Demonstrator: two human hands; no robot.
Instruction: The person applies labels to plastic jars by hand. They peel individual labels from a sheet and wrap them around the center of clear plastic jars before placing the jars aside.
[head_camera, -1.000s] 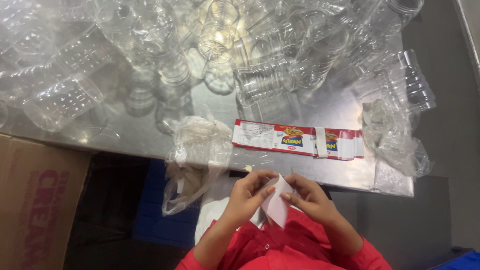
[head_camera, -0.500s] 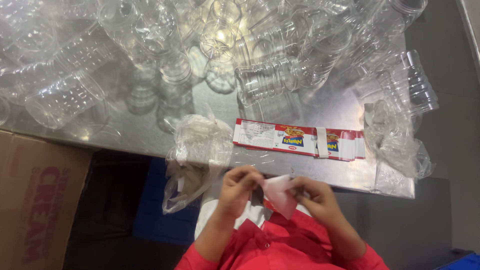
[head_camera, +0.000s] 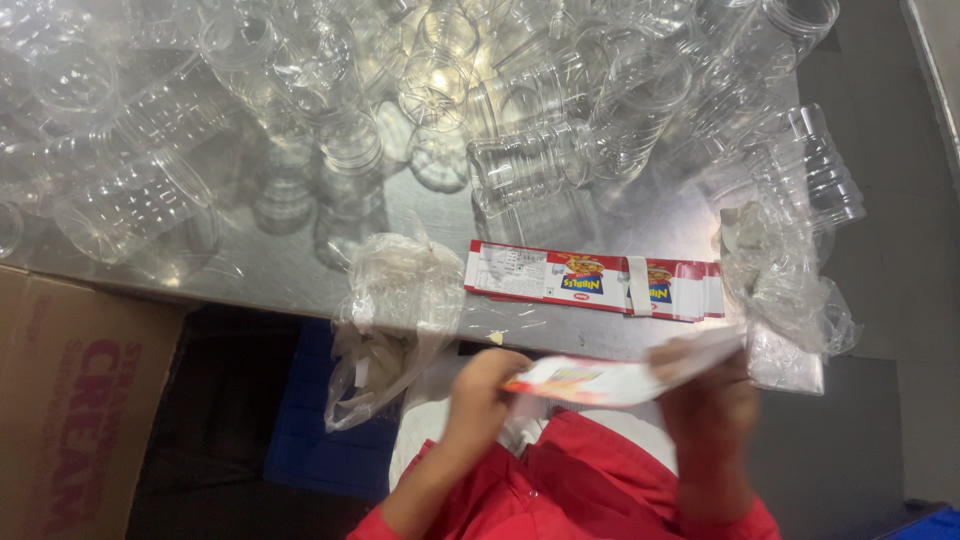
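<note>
two hands (head_camera: 490, 395), one held label (head_camera: 600, 380), one label stack (head_camera: 590, 282), two plastic bags (head_camera: 395, 300), one cardboard box (head_camera: 70, 400), many clear jars (head_camera: 520, 165)

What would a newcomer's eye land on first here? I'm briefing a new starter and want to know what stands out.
First, the heap of clear plastic jars covering the far half of the steel table. Next, the red and white stack of flat labels at the table's near edge, beside a crumpled clear bag. Nearest the camera, the left hand and right hand hold one label stretched between them.

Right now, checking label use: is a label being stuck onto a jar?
No, both hands hold the label below the table edge, apart from the jars.
</note>
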